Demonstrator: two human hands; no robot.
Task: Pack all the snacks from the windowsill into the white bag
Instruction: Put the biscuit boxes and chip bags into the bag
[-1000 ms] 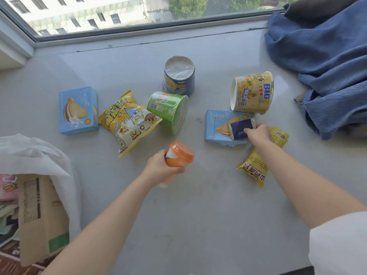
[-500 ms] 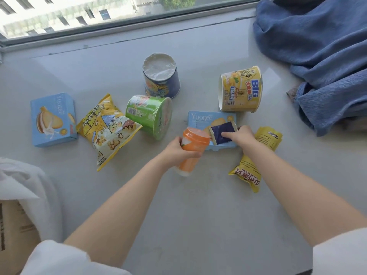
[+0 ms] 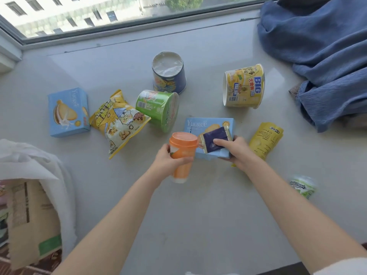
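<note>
My left hand grips an orange cup with an orange lid, held above the sill. My right hand holds a light blue Yuogee box by its near edge, the thumb pressing a dark purple packet onto the box top. The cup sits right beside the box. On the sill lie another blue box, a yellow popcorn bag, a green cup on its side, a blue cup, a yellow BIG tub and a yellow pouch. The white bag is at the lower left.
Blue cloth is heaped at the right on the sill. A small green and white container lies blurred by my right forearm. A brown cardboard box sits by the white bag. The window frame runs along the far edge.
My left hand carried the orange cup up and to the right, next to the blue box. My right hand took hold of the box's near edge together with the purple packet.
</note>
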